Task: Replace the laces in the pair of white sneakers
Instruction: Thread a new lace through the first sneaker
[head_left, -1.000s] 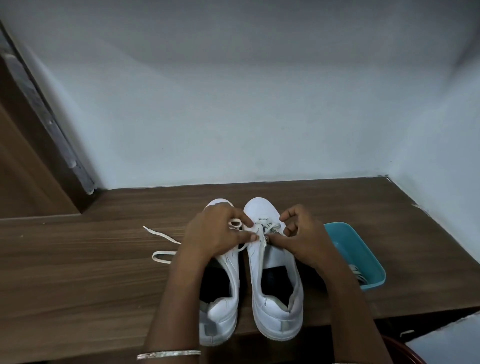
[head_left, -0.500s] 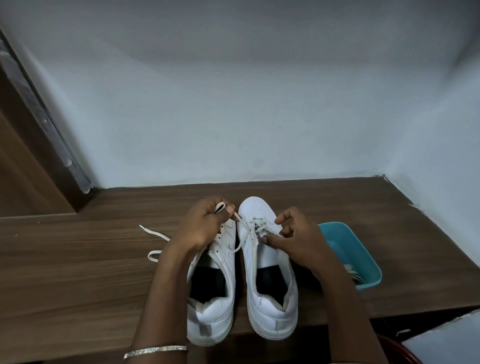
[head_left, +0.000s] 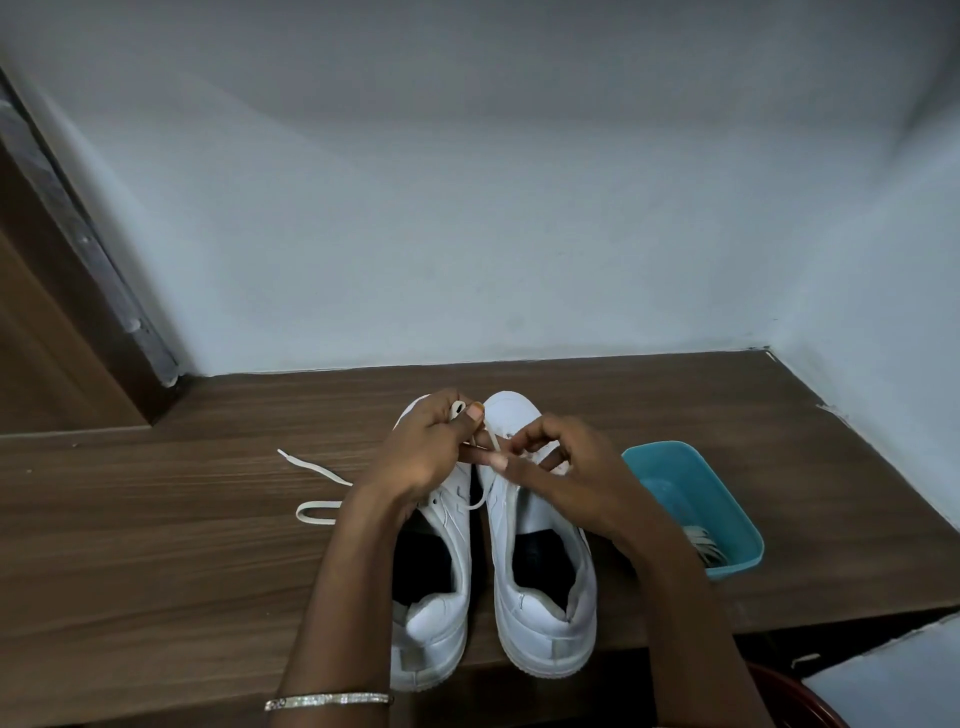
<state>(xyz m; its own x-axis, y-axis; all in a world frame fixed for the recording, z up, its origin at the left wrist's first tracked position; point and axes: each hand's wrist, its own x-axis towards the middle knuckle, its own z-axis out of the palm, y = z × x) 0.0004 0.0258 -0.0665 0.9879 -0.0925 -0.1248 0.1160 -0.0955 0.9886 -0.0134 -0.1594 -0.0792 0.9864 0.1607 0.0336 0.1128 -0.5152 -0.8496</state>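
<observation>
- A pair of white sneakers is seen side by side on a wooden table, toes pointed at the wall and heels near the front edge.
- The left sneaker and the right sneaker are nearly touching along their inner sides.
- The left hand is held over the toe of the left sneaker, and a white lace is pinched between its thumb and fingers.
- The right hand is held over the eyelets of the right sneaker, fingers curled, and the same lace appears to be pinched at its fingertips.
- The two hands are brought close together, fingertips nearly meeting above the gap between the shoes.
- The lace is seen running from the hands down to the eyelet area of the left sneaker.
- A loose lace is lying on the table, left of the left forearm.
- A teal tray is placed just right of the right sneaker, with spare laces in its near corner.
- A thin bracelet is worn on the left wrist.
</observation>
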